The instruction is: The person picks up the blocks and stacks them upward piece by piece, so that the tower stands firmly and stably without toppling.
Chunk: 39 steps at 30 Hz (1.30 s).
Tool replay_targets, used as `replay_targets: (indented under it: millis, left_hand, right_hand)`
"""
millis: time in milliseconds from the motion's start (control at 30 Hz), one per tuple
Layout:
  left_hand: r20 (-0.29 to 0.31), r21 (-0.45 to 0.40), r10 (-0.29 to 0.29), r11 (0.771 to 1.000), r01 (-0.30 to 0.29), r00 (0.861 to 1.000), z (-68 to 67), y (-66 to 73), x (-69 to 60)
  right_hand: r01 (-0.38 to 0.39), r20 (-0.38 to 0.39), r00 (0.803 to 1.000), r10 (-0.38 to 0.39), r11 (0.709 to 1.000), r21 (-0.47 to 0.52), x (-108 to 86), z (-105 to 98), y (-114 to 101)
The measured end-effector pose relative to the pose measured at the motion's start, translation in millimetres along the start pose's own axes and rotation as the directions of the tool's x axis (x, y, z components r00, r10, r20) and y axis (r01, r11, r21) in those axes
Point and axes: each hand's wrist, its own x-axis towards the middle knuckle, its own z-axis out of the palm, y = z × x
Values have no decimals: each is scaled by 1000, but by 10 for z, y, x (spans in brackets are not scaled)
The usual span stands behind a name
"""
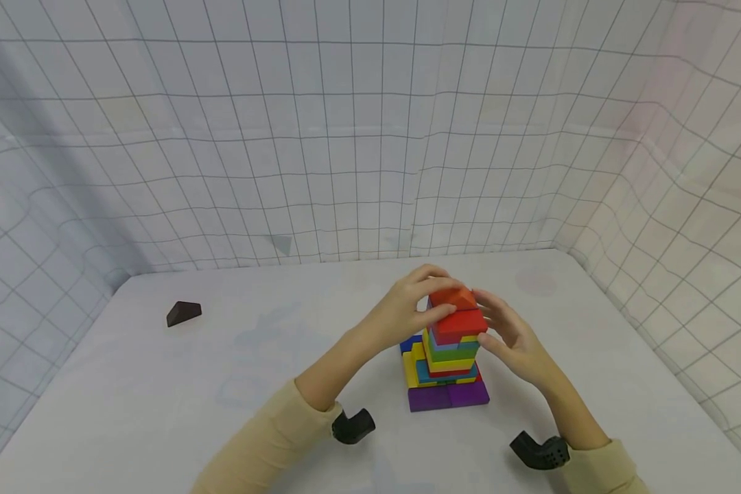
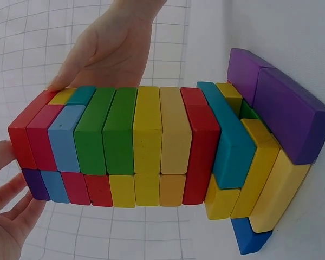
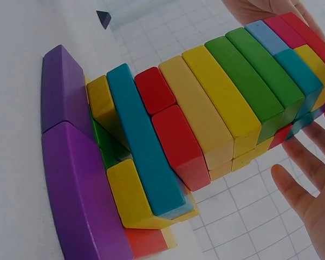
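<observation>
A tower of coloured wooden blocks (image 1: 451,351) stands upright on the table, its layers stacked flat. On its top sits an orange triangular block (image 1: 462,298), which my left hand (image 1: 404,307) pinches between thumb and fingers. Just below it lies a flat red block (image 1: 460,324). My right hand (image 1: 519,343) stands at the tower's right side, fingers loosely spread and thumb against the upper layers. In the right wrist view, green blocks (image 3: 254,86) and a long blue-green block (image 3: 146,141) show in the stack. Purple blocks (image 2: 292,114) lie at the base.
A dark triangular block (image 1: 184,313) lies alone at the far left of the white table (image 1: 222,412). White grid-lined sheeting (image 1: 321,137) encloses the back and sides. Black curved devices (image 1: 353,427) sit at both wrists.
</observation>
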Motion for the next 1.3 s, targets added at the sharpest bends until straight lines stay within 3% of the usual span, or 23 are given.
replay_targets:
  millis: [333,533,633,733,833,900,933,1033,1133,1200,1300]
  left_hand:
    - [-5,-13,2,1000,-3,1000,-13,-21,-22]
    - [-23,-74,2,997,-3,1000,-41,-78,-76]
    - [-82,-116,-22,993,12,996,-129,-197,-197]
    - [-184,-109,-71,993,51,980,-289,-429,-415]
    - [-315,-52,-143,990,133,938,-506,-768,-731]
    - [-403,13,-209,972,233,891,-674,-1005,-990]
    - [-446,42,-243,956,291,861,-763,-1122,-1130]
    - [-549,106,-332,883,458,767,-1031,-1405,-1544]
    - [-609,139,-392,803,580,690,-1268,-1577,-1902]
    - [-643,152,-407,762,629,649,-1400,-1634,-2092]
    - [-674,159,-431,708,688,600,-1554,-1676,-2330]
  right_hand:
    - [5,10,1000,-5,1000,-14,15,9,-4]
    - [6,7,1000,-5,1000,-12,22,12,5]
    - [20,12,1000,-20,1000,-8,28,13,14]
    - [29,14,999,-29,1000,-7,29,12,13]
    - [29,13,1000,-29,1000,-4,24,7,2]
    - [30,11,999,-30,1000,2,18,4,-5]
    - [30,11,999,-30,1000,5,14,2,-7]
    - [31,9,999,-31,999,15,-2,-4,-4]
    - [42,4,999,-42,999,22,-16,-13,5]
    - [47,4,999,-48,999,26,-15,-16,7]
    - [51,9,999,-51,998,28,-5,-12,3]
